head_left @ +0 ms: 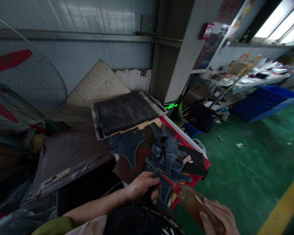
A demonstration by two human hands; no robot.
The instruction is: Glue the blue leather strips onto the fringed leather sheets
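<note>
My left hand (142,186) pinches the edge of a dark blue cut piece (157,172), which looks like leather or suede, between thumb and fingers. In my right hand (219,215) is a wooden-handled tool (191,199) with a narrow red shaft. Its tip points left and meets, or comes very close to, the edge of the held piece; the exact tip is hard to make out. Just beyond my hands lies a heap of similar blue cut pieces (166,151). Farther left, more of them form a flat stack (127,145).
Behind the pieces lies a black board with a worn pale border (127,111). A caged fan (26,75) stands at the left, near a brown covered surface (73,156). On the green floor at right is a blue bin (262,104). A grey column (178,49) rises behind the table.
</note>
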